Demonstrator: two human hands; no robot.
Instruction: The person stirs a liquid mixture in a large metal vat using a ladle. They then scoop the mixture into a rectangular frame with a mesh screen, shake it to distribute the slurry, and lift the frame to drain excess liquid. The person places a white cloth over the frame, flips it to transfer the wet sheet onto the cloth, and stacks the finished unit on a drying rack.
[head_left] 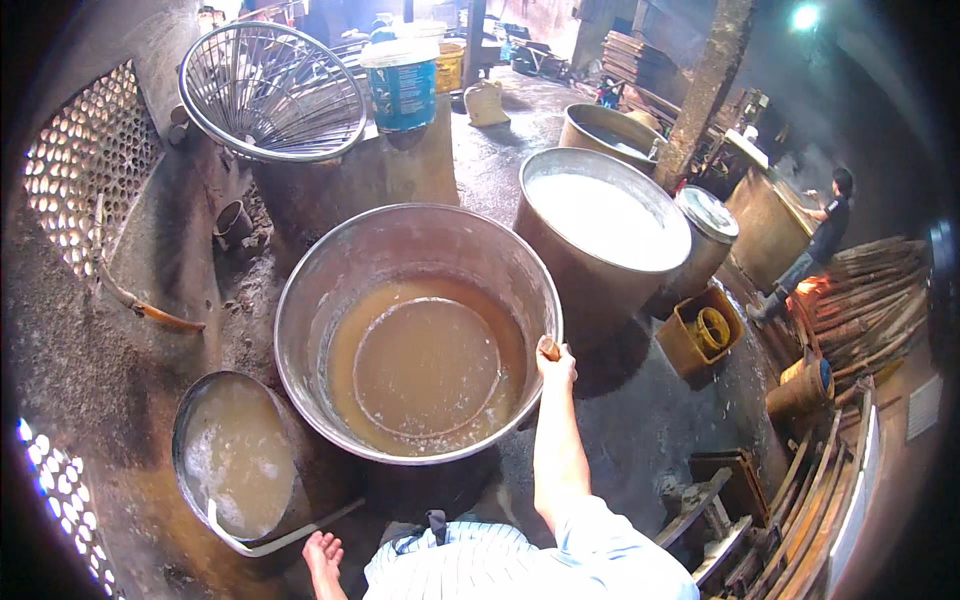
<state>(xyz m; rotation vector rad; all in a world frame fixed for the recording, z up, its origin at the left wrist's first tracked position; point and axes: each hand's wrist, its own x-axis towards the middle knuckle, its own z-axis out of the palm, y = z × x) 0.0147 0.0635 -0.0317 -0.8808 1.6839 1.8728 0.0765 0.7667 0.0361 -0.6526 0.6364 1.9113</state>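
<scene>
Gripping a short brown cylindrical piece point(548, 347), the right hand point(561, 369) lies at the right rim of the wide grey metal vat point(420, 240); the left hand point(324, 553), fingers loosely parted, hangs farther off.

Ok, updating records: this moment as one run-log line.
right hand: grips small brown object by round metal vat | left hand: apparently empty, near bent white pipe

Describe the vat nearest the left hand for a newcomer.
Find the large central vat. Toward the lower left, near the left hand, sits a smaller vat of murky liquid. Unlike its neighbours, it has a bent pale rod beside its rim.
</scene>
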